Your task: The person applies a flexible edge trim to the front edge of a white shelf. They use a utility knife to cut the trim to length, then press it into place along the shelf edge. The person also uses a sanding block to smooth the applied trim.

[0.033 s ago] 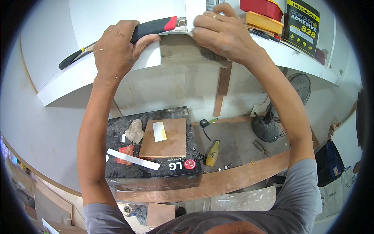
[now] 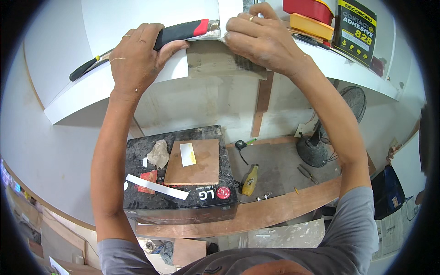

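Note:
My left hand [image 2: 137,57] is closed round a tool with a black and red grip [image 2: 183,31] at the white shelf's edge. A metal part shows at the tool's right end. My left thumb points right, its tip by the top of a thin grey-brown sheet [image 2: 215,64]. This sheet hangs over the front edge and carries faint printing, like the back of sandpaper. At the sheet's upper right, my right hand [image 2: 261,39] has its fingers curled in, pinching the edge there. Its fingertips are partly hidden.
A black-handled tool [image 2: 85,68] lies on the shelf [image 2: 68,106] at left. Red and yellow containers [image 2: 311,26] and a black adhesive pack [image 2: 354,34] stand at right. Below are a black box [image 2: 137,201] with a wooden board [image 2: 204,160], a yellow bottle [image 2: 250,181], pliers [image 2: 308,174] and a fan [image 2: 316,146].
The hanging sheet's lower edge has swung slightly and now lies flatter. My right hand has shifted a very little to the left; the left hand has stayed in place.

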Tool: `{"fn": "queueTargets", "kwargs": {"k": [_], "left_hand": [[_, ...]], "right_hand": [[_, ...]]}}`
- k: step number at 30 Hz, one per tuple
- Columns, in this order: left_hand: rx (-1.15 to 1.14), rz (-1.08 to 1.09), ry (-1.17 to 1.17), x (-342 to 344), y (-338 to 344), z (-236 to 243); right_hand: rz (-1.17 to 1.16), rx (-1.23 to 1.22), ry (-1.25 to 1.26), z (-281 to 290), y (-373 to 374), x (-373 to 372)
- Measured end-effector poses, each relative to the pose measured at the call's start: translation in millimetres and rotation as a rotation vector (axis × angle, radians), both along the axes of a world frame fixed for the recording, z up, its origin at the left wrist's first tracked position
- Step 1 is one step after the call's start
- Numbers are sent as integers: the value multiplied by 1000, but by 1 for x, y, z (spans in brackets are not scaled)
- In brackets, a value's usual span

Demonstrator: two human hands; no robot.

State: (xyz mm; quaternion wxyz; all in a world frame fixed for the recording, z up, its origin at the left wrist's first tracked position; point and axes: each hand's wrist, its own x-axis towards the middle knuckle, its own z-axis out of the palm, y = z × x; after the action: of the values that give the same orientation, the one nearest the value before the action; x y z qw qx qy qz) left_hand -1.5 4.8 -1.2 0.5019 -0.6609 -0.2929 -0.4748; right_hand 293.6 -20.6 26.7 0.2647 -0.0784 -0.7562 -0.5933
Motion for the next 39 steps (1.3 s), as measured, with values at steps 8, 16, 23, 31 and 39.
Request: {"fn": "queueTargets", "kwargs": {"k": [8, 16, 23, 31, 39], "left_hand": [[-18, 13, -2, -1, -2, 1], [-48, 42, -13, 0, -3, 0], [-47, 9, -15, 0, -1, -1], [2, 10, 1, -1, -1, 1], [36, -33, 2, 0, 0, 1]], "right_hand": [[81, 65, 9, 7, -2, 17], [0, -77, 184, -11, -7, 27], [47, -3, 138, -32, -1, 22], [80, -43, 213, -16, 2, 1], [106, -217, 343, -21, 4, 5]]}}
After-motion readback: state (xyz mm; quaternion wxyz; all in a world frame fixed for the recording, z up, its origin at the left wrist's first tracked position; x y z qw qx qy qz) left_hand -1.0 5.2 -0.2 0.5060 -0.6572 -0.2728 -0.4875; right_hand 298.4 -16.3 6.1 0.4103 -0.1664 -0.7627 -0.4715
